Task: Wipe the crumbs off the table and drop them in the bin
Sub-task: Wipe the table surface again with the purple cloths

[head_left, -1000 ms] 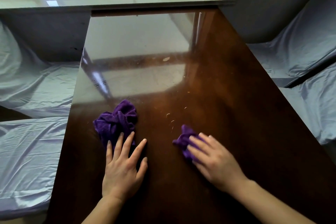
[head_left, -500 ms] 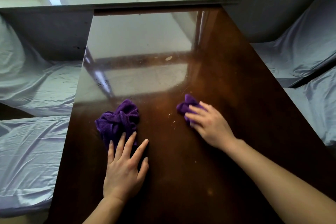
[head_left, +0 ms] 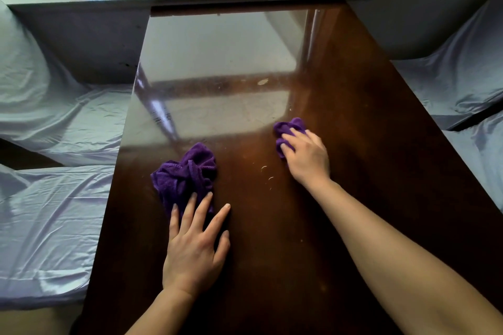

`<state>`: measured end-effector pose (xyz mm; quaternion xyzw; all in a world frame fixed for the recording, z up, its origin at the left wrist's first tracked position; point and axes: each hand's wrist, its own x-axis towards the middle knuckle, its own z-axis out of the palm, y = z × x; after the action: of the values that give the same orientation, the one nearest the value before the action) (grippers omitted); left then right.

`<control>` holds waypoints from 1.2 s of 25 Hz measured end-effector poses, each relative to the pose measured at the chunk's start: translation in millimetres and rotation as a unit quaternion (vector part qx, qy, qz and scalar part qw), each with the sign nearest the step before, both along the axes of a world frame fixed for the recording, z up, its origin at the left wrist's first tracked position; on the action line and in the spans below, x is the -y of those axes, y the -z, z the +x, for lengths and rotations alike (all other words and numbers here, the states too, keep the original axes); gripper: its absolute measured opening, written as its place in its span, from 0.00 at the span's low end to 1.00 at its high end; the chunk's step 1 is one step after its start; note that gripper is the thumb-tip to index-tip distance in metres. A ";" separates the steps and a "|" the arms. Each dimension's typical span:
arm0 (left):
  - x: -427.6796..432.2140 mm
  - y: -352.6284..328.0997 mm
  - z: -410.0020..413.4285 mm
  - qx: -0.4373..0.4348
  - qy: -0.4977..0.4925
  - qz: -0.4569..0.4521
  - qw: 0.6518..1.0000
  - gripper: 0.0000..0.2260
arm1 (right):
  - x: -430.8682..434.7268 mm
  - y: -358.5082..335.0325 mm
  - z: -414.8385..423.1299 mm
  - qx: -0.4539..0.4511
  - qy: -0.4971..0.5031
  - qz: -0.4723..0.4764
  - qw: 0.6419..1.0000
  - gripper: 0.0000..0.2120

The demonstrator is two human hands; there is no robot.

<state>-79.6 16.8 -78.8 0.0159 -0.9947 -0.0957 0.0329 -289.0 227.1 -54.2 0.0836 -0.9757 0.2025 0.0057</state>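
Across frame centre: dark glossy tabletop (head_left: 353, 144), hard, slick; crumbs should slide easily. Lower centre: left hand (head_left: 194, 250) flat, fingers spread, grasping nothing, fingertips on edge of big purple cloth (head_left: 186, 174), soft, crumpled, light. Right of centre: right hand (head_left: 306, 156) pressing small purple cloth (head_left: 290, 126), bunched under fingers; hold by bunching from above. Crumbs (head_left: 268, 175) just left of right wrist, tiny, light, scatter-prone. Bin not visible.

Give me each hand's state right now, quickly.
Left hand: open, flat on the table, fingertips on the larger purple cloth.
Right hand: pressing the smaller purple cloth down; closed grip cannot be told.
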 end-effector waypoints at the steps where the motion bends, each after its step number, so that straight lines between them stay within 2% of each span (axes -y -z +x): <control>1: 0.5 -0.4 0.3 0.001 0.001 0.001 1.000 0.23 | 7.2 -0.2 8.0 0.010 -0.047 -0.018 0.999 0.17; 4: 0.9 -2.4 0.3 0.000 0.001 0.005 1.000 0.23 | -8.5 -2.4 64.7 0.016 -0.247 -0.011 0.969 0.17; 6: -0.5 -1.8 -0.6 0.001 0.001 0.010 1.000 0.23 | -38.0 1.7 102.4 -0.019 -0.378 0.039 0.925 0.17; 8: -0.3 -2.0 0.0 0.001 0.000 0.010 1.000 0.23 | -63.2 3.1 110.1 -0.055 -0.435 0.073 0.896 0.17; 9: 0.1 -2.5 -0.2 0.000 0.000 0.012 1.000 0.23 | -68.8 3.7 98.8 -0.068 -0.417 0.083 0.902 0.18; 10: 0.3 -2.3 -0.4 -0.001 -0.001 0.013 1.000 0.23 | -67.6 4.7 81.8 -0.075 -0.366 0.085 0.924 0.18; 12: -0.6 -1.5 0.5 -0.003 -0.001 0.013 1.000 0.23 | -49.0 3.4 40.4 -0.066 -0.197 0.065 0.976 0.19; 13: -0.5 -1.4 0.2 -0.004 0.000 0.013 1.000 0.23 | -34.0 3.6 18.9 -0.054 -0.122 0.056 0.990 0.18; 16: 1.3 -0.4 -2.3 -0.002 0.000 0.011 1.000 0.23 | 17.8 4.1 -11.0 -0.039 -0.003 0.052 0.998 0.17; 17: 1.5 -0.1 -1.7 -0.001 0.000 0.011 1.000 0.23 | 30.8 4.7 -4.8 -0.047 -0.004 0.044 0.998 0.16; 19: 1.5 -0.5 -0.4 -0.002 0.002 0.010 1.000 0.23 | 45.4 7.6 28.6 -0.066 -0.082 0.024 0.994 0.16; 22: 3.4 -0.4 -1.1 -0.004 0.009 0.009 1.000 0.24 | 34.3 15.8 101.6 -0.089 -0.276 0.023 0.957 0.18; 24: 3.6 1.4 -1.6 -0.006 0.008 0.011 1.000 0.24 | 8.6 18.0 105.3 -0.104 -0.335 0.032 0.936 0.17; 26: 2.9 2.4 -0.8 -0.010 0.006 0.016 1.000 0.24 | -26.7 17.2 77.8 -0.116 -0.275 0.063 0.952 0.16; 28: 3.0 2.3 -0.4 -0.012 0.005 0.016 1.000 0.24 | -80.8 14.9 40.7 -0.119 -0.130 0.075 0.982 0.16; 30: 3.1 2.0 -2.0 -0.005 0.002 0.013 1.000 0.24 | -133.0 12.4 18.0 -0.088 0.021 0.078 0.993 0.17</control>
<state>-81.6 13.7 -80.8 0.0133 -0.9933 -0.1089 0.0375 -271.0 360.2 -66.6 0.0804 -0.9858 0.1174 0.0891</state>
